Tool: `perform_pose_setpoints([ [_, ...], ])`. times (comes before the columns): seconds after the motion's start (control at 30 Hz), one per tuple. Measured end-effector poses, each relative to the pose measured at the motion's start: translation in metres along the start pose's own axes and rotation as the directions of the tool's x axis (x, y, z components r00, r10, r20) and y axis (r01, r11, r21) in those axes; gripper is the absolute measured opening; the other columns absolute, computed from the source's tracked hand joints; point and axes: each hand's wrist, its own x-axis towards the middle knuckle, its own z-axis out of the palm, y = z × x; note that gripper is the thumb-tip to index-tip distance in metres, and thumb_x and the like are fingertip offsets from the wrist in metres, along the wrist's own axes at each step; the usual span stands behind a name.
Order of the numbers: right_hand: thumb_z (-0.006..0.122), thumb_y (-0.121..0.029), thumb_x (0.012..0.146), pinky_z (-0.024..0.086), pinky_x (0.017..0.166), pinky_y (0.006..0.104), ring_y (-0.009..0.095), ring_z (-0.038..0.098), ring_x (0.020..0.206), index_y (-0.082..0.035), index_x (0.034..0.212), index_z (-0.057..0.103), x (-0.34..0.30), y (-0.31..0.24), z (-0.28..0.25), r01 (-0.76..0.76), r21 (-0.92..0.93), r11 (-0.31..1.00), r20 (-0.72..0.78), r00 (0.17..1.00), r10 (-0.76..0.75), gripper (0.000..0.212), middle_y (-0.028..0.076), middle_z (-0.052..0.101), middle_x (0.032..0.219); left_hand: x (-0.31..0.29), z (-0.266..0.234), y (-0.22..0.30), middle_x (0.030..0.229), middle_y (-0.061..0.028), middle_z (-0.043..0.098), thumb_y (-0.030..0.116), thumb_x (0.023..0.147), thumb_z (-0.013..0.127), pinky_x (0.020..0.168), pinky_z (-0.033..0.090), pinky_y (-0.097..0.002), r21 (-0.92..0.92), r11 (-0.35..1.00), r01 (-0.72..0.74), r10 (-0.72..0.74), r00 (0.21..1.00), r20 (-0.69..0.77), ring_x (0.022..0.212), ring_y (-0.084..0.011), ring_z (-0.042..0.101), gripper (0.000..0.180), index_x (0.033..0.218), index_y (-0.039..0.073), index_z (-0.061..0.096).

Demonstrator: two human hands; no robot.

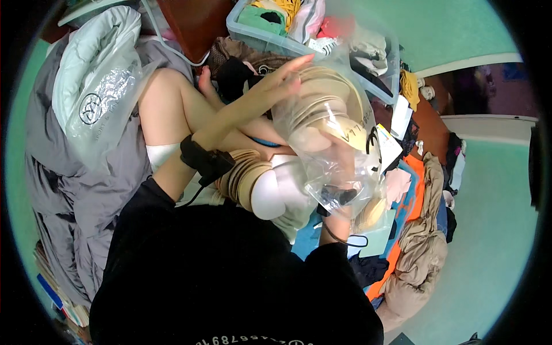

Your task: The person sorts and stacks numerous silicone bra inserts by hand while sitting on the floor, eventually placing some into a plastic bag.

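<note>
A clear plastic bag (359,172) with dark print hangs over my right hand (343,154), which shows through the film. Inside it my right hand grips a nested stack of beige bra pads (325,95); its fingers are partly hidden by the pads. My left hand (284,79) is open, fingers stretched out along the bag's upper left side, close to the stack. Across my lap lies another row of nested beige pads (244,178), ending in white pads (273,192). A few more beige pads (372,214) rest beside my right wrist.
A clear storage bin (253,31) of folded clothes stands ahead. Left of my bare legs, a second plastic bag (103,118) lies on a grey quilt (86,198). Clothes, papers and a tan garment (420,247) are heaped on the right, near a green wall (489,230).
</note>
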Motion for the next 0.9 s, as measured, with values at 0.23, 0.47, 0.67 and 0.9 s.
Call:
perform_pose_setpoints([
  [0.23,0.06,-0.014,0.085,0.042,0.097,0.0407,0.031,0.054,0.114,-0.003,0.131,0.048,0.001,-0.019,-0.023,0.19,-0.53,0.826,0.05,0.98,-0.194,0.049,0.016,0.055,0.124,-0.016,0.007,-0.04,0.148,-0.0085,0.034,0.053,0.099,0.036,0.109,0.033,-0.0353,-0.384,0.825,0.415,-0.338,0.906,0.253,0.134,-0.0185,0.036,0.069,0.148,0.006,0.026],
  [0.47,0.061,-0.015,0.084,0.043,0.096,0.0391,0.03,0.055,0.111,-0.002,0.13,0.048,-0.008,-0.017,-0.034,0.216,-0.755,0.62,0.135,0.975,-0.175,0.05,0.016,0.056,0.122,-0.022,0.027,-0.066,0.14,-0.0123,0.04,0.049,0.092,0.055,0.101,0.039,-0.0343,-0.106,0.754,0.648,-0.624,0.757,0.194,0.126,-0.0216,0.043,0.079,0.148,0.003,0.021],
  [0.67,0.062,-0.016,0.082,0.043,0.095,0.0377,0.029,0.056,0.11,-0.001,0.129,0.049,-0.008,-0.005,-0.031,0.226,-0.803,0.551,0.163,0.973,-0.162,0.05,0.016,0.057,0.121,-0.026,0.028,-0.106,0.133,-0.0148,0.045,0.044,0.088,0.063,0.097,0.041,-0.0323,-0.079,0.734,0.675,-0.663,0.736,0.138,0.121,-0.0205,0.046,0.078,0.143,0.002,0.028],
  [0.9,0.063,-0.016,0.081,0.043,0.094,0.0363,0.029,0.057,0.108,-0.001,0.128,0.05,-0.036,0.005,-0.031,0.186,-0.862,0.472,0.125,0.979,-0.159,0.051,0.016,0.057,0.12,-0.036,0.035,-0.112,0.118,-0.0067,0.053,0.037,0.096,0.056,0.088,0.045,-0.0267,-0.171,0.753,0.635,-0.622,0.772,0.127,0.107,-0.0124,0.051,0.051,0.133,0.005,0.043],
])
